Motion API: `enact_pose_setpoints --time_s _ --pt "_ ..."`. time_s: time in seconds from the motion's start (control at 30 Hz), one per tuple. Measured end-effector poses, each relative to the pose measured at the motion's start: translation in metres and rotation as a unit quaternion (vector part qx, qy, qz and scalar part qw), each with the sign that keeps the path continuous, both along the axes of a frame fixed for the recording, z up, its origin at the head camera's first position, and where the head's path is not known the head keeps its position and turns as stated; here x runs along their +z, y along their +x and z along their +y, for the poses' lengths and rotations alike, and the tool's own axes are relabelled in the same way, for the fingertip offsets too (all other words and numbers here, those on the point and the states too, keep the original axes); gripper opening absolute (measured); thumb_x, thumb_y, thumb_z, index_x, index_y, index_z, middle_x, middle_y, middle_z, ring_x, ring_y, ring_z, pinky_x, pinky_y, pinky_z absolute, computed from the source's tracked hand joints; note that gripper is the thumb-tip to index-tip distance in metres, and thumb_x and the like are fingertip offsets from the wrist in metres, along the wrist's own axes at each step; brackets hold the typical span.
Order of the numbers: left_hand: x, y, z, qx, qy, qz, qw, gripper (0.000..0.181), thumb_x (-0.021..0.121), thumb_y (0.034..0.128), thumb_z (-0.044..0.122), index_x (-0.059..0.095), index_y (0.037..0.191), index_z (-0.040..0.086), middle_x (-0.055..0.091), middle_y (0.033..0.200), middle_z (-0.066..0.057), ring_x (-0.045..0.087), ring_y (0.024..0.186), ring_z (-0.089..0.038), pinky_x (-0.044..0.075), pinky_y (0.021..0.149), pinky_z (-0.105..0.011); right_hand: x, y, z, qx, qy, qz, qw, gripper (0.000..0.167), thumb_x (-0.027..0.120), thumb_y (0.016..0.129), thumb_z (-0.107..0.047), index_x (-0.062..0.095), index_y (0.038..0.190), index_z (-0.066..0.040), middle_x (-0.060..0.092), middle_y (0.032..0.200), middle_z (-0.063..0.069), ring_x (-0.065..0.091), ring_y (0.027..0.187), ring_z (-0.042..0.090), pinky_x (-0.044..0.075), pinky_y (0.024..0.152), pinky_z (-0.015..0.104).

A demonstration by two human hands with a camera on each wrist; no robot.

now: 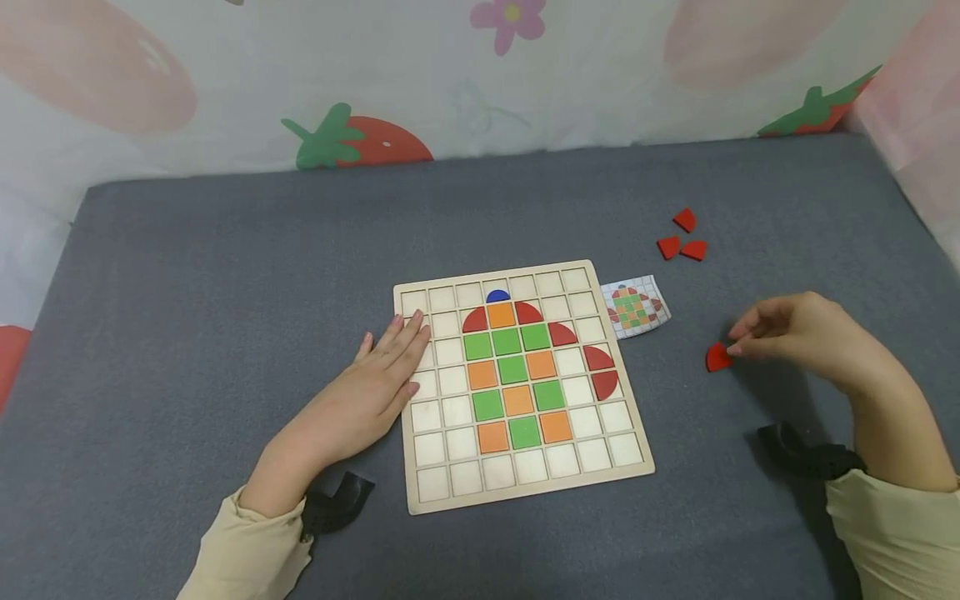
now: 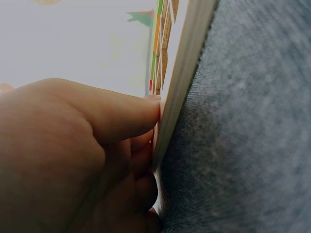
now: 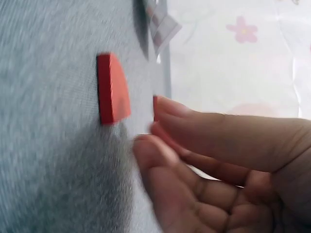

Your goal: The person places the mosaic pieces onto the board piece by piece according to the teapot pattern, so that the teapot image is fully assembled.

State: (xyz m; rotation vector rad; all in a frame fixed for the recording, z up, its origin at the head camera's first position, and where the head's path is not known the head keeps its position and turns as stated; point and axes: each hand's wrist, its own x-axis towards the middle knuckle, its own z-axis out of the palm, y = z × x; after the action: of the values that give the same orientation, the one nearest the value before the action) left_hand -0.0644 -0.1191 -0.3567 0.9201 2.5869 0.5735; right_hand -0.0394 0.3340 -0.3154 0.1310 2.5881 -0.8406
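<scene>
A wooden grid board (image 1: 531, 492) lies on the cloth, holding green squares (image 1: 512, 368), orange squares (image 1: 517, 401), red quarter-circle pieces (image 1: 562, 334) and a blue half-circle (image 1: 497, 296). Flat along its left edge rests my left hand (image 1: 367, 398), fingers straight; the left wrist view has the thumb against the board's side (image 2: 187, 63). To the right, my right hand (image 1: 813, 337) hovers beside a loose red quarter-circle piece (image 1: 717, 357). In the right wrist view that piece (image 3: 114, 90) lies on the cloth, apart from the loosely bent fingertips.
More loose red quarter-circle pieces (image 1: 693, 250) lie behind the right hand. A printed pattern card (image 1: 636, 307) sits against the board's right edge. Grey cloth (image 1: 225, 267) covers the table, and a strawberry-print curtain (image 1: 585, 75) hangs at the back.
</scene>
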Motion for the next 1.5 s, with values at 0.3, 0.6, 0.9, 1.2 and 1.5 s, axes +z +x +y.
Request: enact_pose_setpoints --time_s 0.3,0.6,0.9,1.2,1.5 --pt "0.0 0.0 0.0 -0.004 0.0 0.001 1.0 0.058 0.045 0.0996 0.016 0.019 0.15 0.002 0.009 0.157 -0.012 0.005 0.143 -0.028 0.011 0.111 -0.055 -0.005 -0.001 -0.006 0.052 0.039 -0.005 0.9979 0.019 0.077 0.079 -0.026 0.068 0.084 -0.009 0.065 0.077 -0.003 0.051 0.068 0.006 0.041 0.06 0.024" --pt "0.001 -0.002 0.001 -0.001 -0.002 0.0 1.0 0.059 0.046 0.0994 0.016 0.019 0.15 0.002 0.009 0.157 -0.011 0.005 0.144 -0.027 0.011 0.111 -0.055 -0.008 -0.004 -0.019 0.09 0.002 0.034 0.9953 0.015 0.08 0.075 -0.014 0.069 0.084 -0.009 0.066 0.077 -0.003 0.057 0.067 0.001 0.045 0.061 0.021" --pt "0.002 -0.001 -0.001 -0.004 -0.001 -0.008 1.0 0.059 0.047 0.099 0.015 0.019 0.15 0.001 0.009 0.157 -0.012 0.005 0.143 -0.029 0.011 0.111 -0.055 -0.005 -0.004 -0.024 0.095 0.028 0.005 0.995 0.021 0.082 0.073 -0.02 0.067 0.083 -0.01 0.064 0.072 -0.006 0.057 0.066 0.008 0.044 0.058 0.025" --pt "0.001 0.0 -0.001 -0.005 0.003 -0.011 0.9999 0.059 0.046 0.0992 0.015 0.019 0.15 0.002 0.009 0.157 -0.012 0.004 0.143 -0.029 0.011 0.11 -0.056 -0.004 0.001 -0.035 0.13 0.006 0.019 0.9913 0.023 0.081 0.071 -0.009 0.06 0.079 -0.011 0.059 0.066 -0.006 0.057 0.063 0.01 0.044 0.056 0.026" --pt "-0.001 -0.001 0.0 -0.001 0.004 0.003 1.0 0.059 0.047 0.0987 0.016 0.02 0.149 0.001 0.011 0.156 -0.013 0.006 0.143 -0.029 0.012 0.11 -0.057 -0.004 0.001 -0.038 0.143 -0.024 0.035 0.9888 0.017 0.078 0.075 -0.006 0.063 0.081 -0.012 0.057 0.07 -0.006 0.055 0.064 0.007 0.045 0.057 0.024"
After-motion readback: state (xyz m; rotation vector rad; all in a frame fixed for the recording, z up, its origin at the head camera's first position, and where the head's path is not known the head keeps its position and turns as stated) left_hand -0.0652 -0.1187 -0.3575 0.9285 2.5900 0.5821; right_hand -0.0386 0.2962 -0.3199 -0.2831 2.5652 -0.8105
